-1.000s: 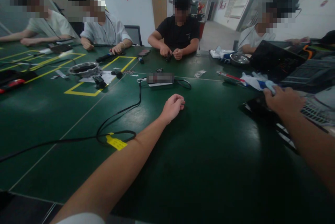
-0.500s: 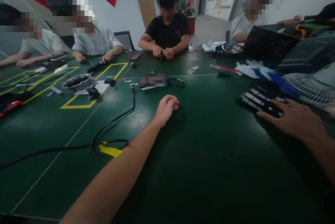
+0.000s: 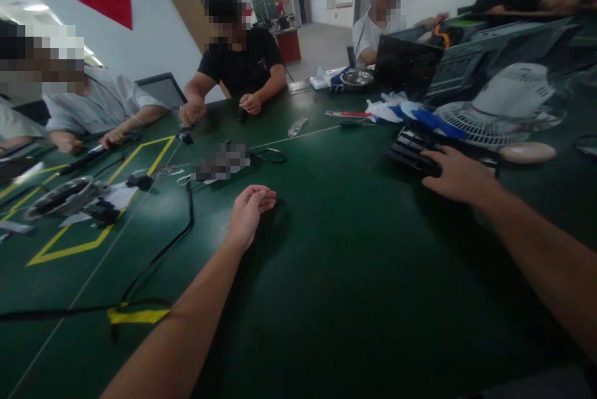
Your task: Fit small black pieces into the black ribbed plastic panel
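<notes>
My left hand [image 3: 252, 209] rests at mid-table with its fingers loosely curled together, and no object shows in it. Over on the right, my right hand [image 3: 459, 175] grips the near end of what looks like a black keyboard [image 3: 410, 149] with large pale-edged keys. The thumb lies on the near side and the fingers reach over the top, hiding part of it. The keyboard lies beside a blue-and-white cloth bundle [image 3: 417, 114] and a white fan [image 3: 504, 107].
A black cable [image 3: 158, 256] with a yellow tie [image 3: 140, 316] runs by my left forearm on the green table [image 3: 336, 275]. Farther off are a metal bowl [image 3: 357, 78], a clear plastic packet [image 3: 297, 127] and a black computer case [image 3: 408, 63]. Several people sit around the table.
My view has turned right, so the scene slides left. The right hand still holds the keyboard, now seen close to the fan's base. The left hand keeps its curl.
</notes>
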`<state>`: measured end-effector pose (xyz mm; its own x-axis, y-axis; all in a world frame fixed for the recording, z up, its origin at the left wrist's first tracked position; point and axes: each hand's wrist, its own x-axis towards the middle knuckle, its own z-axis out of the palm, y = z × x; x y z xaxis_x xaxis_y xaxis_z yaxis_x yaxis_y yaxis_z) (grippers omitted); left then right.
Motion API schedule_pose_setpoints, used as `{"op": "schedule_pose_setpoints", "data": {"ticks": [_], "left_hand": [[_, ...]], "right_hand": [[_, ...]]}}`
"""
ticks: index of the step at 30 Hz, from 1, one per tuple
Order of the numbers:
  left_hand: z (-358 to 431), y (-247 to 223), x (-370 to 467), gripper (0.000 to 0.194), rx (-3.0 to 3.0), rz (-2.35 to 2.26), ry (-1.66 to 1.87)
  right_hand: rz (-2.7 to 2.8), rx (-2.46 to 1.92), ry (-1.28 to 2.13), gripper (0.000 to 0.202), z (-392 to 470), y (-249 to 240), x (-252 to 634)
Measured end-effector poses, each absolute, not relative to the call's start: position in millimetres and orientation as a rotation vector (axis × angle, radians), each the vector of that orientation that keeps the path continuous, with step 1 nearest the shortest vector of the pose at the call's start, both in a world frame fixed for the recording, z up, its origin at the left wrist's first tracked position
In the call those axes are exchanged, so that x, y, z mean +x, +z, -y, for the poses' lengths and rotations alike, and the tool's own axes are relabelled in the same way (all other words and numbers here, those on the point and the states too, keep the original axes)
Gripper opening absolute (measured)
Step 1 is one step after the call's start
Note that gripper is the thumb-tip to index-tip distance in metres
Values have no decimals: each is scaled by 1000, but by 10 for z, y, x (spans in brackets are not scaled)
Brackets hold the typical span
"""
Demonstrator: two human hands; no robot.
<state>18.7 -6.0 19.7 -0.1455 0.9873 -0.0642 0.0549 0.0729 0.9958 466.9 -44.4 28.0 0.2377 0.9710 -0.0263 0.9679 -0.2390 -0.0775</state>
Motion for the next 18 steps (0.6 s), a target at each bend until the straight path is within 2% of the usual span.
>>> {"op": "schedule_pose_setpoints", "data": {"ticks": [10, 18], "left_hand": [[57, 219, 180, 16, 1156, -1403, 1225], [75, 264, 204, 19, 1171, -1399, 1202]], "right_hand": [[1999, -2230, -223, 66, 455, 80, 4567], [1857, -2045, -216, 58, 562, 319, 4460]]}}
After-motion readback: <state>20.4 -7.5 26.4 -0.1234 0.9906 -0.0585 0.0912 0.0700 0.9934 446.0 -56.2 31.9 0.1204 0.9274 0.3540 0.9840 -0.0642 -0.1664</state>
